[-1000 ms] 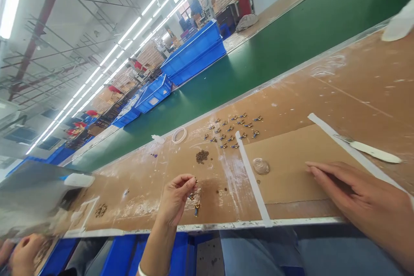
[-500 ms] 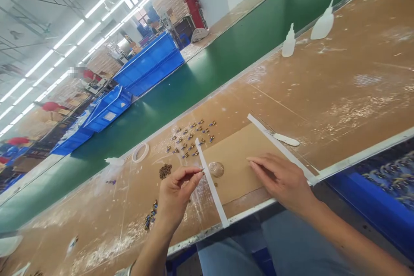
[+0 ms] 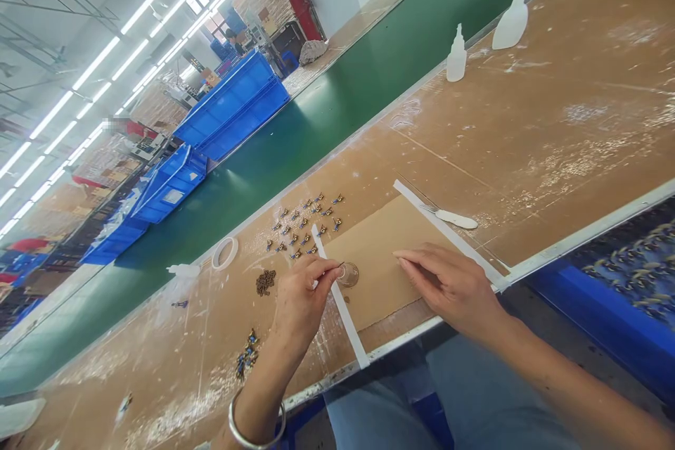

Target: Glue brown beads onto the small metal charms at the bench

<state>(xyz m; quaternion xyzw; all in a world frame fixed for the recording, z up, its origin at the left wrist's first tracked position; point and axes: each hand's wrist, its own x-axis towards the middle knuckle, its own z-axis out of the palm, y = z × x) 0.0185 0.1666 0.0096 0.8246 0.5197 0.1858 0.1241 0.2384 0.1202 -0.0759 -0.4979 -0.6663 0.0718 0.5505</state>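
My left hand [image 3: 306,295] is closed in a pinch on a small dark piece, mostly hidden by the fingertips. Those fingertips are at the left edge of a small round clear patch or shallow dish [image 3: 349,275] on a cardboard sheet [image 3: 377,239]. Over the sheet's right half is my right hand [image 3: 448,281], thumb and forefinger pressed together; anything between them is too small to make out. Left of my left hand lies a heap of small brown pieces [image 3: 266,283]. Behind it, several small blue and gold figures [image 3: 303,223] are spread out.
White strips [image 3: 348,327] border the cardboard. A white-handled knife [image 3: 456,219] lies to its right, a white ring [image 3: 225,253] to its left. Two squeeze bottles [image 3: 456,56] stand near the green belt [image 3: 348,102]. More figures fill a blue bin [image 3: 585,309] at right; others are piled [image 3: 247,355] at left.
My left hand has moved right, bringing its pinched fingertips from the white strip to the round clear patch. My right hand keeps its pinch over the cardboard. The view has shifted slightly.
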